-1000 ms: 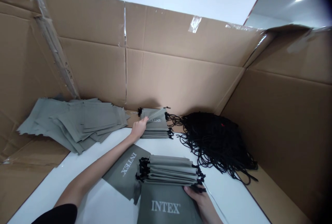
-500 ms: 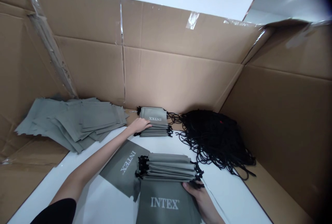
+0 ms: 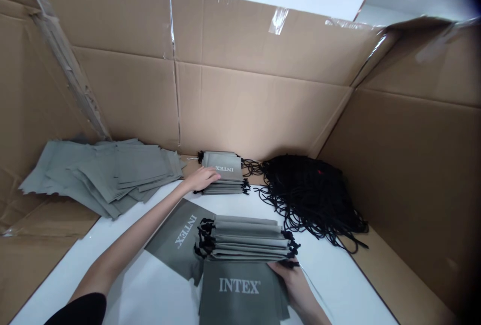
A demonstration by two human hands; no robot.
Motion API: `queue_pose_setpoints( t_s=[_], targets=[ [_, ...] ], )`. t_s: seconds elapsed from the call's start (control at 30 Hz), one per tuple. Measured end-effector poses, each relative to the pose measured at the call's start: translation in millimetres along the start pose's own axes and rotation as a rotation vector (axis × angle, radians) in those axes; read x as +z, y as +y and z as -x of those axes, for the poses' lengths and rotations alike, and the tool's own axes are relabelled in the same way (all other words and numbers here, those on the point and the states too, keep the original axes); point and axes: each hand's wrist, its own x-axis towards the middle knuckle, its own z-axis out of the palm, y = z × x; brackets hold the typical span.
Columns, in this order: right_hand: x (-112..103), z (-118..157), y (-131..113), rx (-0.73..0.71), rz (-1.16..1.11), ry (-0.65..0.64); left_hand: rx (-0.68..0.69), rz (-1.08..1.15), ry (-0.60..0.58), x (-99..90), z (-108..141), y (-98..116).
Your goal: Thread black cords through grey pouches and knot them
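Observation:
My left hand (image 3: 203, 178) reaches forward and lies on the left side of a far stack of grey drawstring bags (image 3: 224, 158) printed INTEX, its fingers stretched out over the top. Close to me, my right hand (image 3: 291, 277) grips the right edge of a nearer stack of grey drawstring bags (image 3: 240, 302), thumb on top; its other fingers are hidden below. The folded upper ends (image 3: 246, 237) of these bags are layered, with black cord knots at both sides. Partly under the nearer stack, a flat grey INTEX bag (image 3: 176, 237) lies slanted on the white table.
A loose heap of grey fabric pieces (image 3: 101, 169) spreads at the back left. At the back right sits a big tangle of black cords (image 3: 308, 192), some strands reaching the far stack. Tall cardboard walls (image 3: 259, 99) enclose the back and sides of the white table (image 3: 131, 285).
My left hand's fingers have straightened and lie flatter on the far stack. My right hand keeps its hold on the nearer stack, which has shifted very slightly. The view has tilted a little.

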Motion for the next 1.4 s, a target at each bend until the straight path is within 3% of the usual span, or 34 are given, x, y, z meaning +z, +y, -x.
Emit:
queue_pose_setpoints(
  t_s=[0.07, 0.17, 0.27, 0.33, 0.43, 0.57, 0.63, 0.73, 0.77, 0.87, 0.93, 1.03, 1.17, 1.33, 1.37, 1.4],
  targets=[
    [4.0, -0.8, -21.3, -0.080, 0.106, -0.008, 0.059, 0.097, -0.027, -12.4, 13.1, 23.8],
    [13.9, -6.1, -57.4, -0.279, 0.334, -0.070, 0.204, 0.223, -0.169, -32.7, 41.1, 66.0],
    [23.6, -18.2, -83.9, -0.350, 0.372, -0.111, 0.320, 0.232, -0.299, -48.2, 72.5, 104.7],
    [27.3, -28.2, -93.5, -0.396, 0.388, -0.127, 0.244, 0.106, -0.173, -53.3, 89.1, 121.2],
    [28.2, -40.6, -102.7, -0.467, 0.434, -0.160, 0.180, 0.010, -0.065, -53.8, 101.6, 127.8],
    [29.0, -44.8, -124.9, -0.538, 0.501, -0.218, 0.281, -0.055, -0.060, -46.9, 100.9, 119.9],
    [32.4, -42.5, -142.2, -0.579, 0.539, -0.282, 0.331, -0.078, 0.007, -40.7, 98.5, 118.0],
    [40.1, -38.8, -167.3, -0.759, 0.677, -0.458, 0.368, -0.091, 0.261, -27.8, 94.8, 120.3],
    [42.7, -38.5, -173.4, -0.834, 0.714, -0.457, 0.385, -0.105, 0.378, -22.9, 93.3, 121.9],
    [49.9, -41.2, -182.1, -1.010, 0.775, -0.227, 0.416, -0.187, 0.689, -7.2, 87.5, 126.5],
    [55.0, -44.4, -181.8, -1.052, 0.801, -0.067, 0.381, -0.277, 0.867, 2.3, 83.2, 127.6],
    [65.0, -48.3, -178.4, -1.038, 0.820, 0.015, 0.330, -0.360, 1.054, 10.3, 79.0, 124.8],
    [80.8, -51.3, -175.1, -1.005, 0.812, 0.047, 0.213, -0.219, 1.001, 1.6, 78.9, 116.3],
    [101.1, -45.4, -169.2, -1.208, 0.666, 0.542, -0.079, -0.085, 0.919, -21.2, 77.5, 105.7],
    [106.1, -41.7, -166.6, -1.199, 0.649, 0.527, -0.108, -0.085, 0.934, -23.2, 77.0, 104.8],
    [111.8, -37.5, -163.6, -1.139, 0.623, 0.416, -0.120, -0.098, 0.958, -23.7, 76.8, 104.9]
  ],
)
